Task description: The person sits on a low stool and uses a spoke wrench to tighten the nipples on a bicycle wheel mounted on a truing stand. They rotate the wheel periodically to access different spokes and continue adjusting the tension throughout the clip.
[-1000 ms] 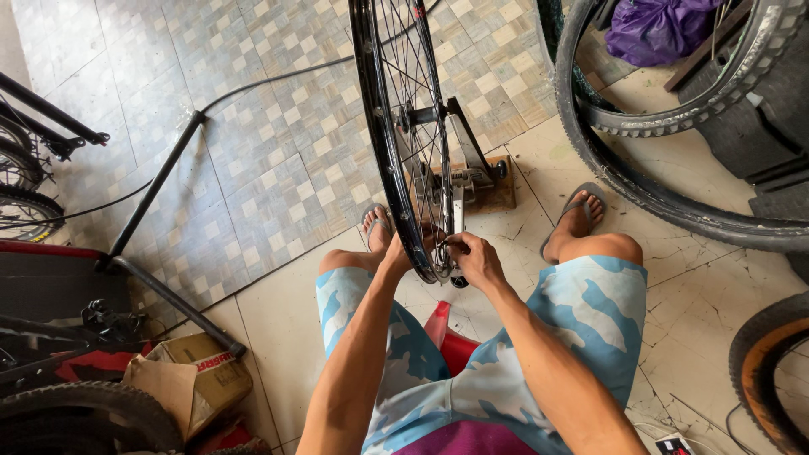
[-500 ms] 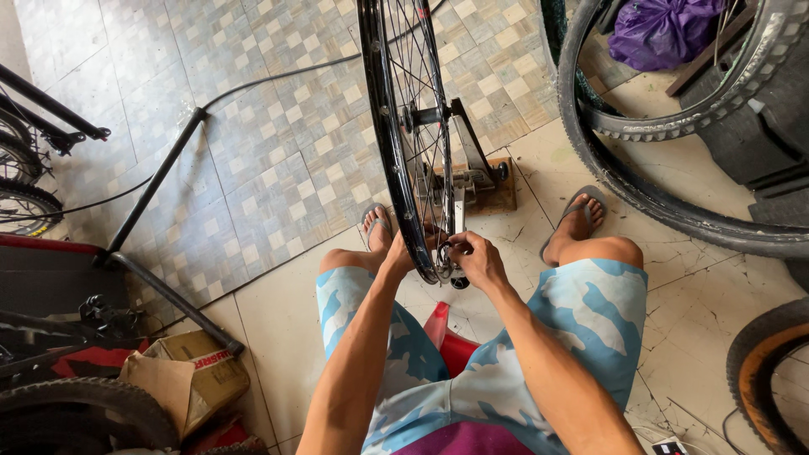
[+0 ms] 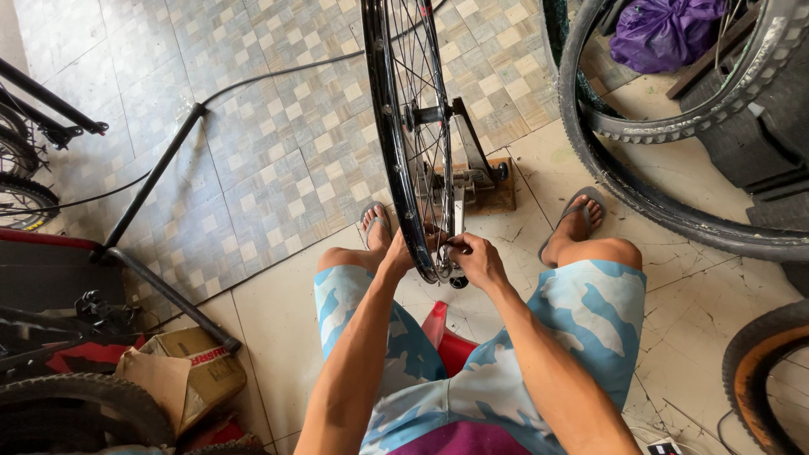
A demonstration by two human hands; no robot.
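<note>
- Both hands work at the lowest part of a bicycle wheel (image 3: 403, 126): the right hand (image 3: 477, 259) is closed, its fingertips pinched on something small at the rim by the spokes, too small to make out.
- Left hand (image 3: 399, 255) sits on the other side of the rim, touching it; the wheel hides its fingers, so whether it grips or only steadies cannot be told.
- Seen edge-on, the wheel stands upright between the knees, its black rim running as a narrow band from the hands straight up and away to the top of the view, so its plane points forward from the person.
- Its hub sits in a black truing stand (image 3: 468, 156) on a wooden base (image 3: 504, 194), just beyond the hands.
- Under the forearms are blue and white patterned shorts (image 3: 581, 312) and a red seat (image 3: 451, 341).
- Feet in flip-flops (image 3: 580, 211) rest on the tiled floor (image 3: 278, 143) either side of the stand.
- To the left lie a cardboard box (image 3: 181, 375) and a knobby tyre (image 3: 76, 409).
- Further right lean large black tyres (image 3: 649, 198), with a purple bag (image 3: 666, 34) behind them.
</note>
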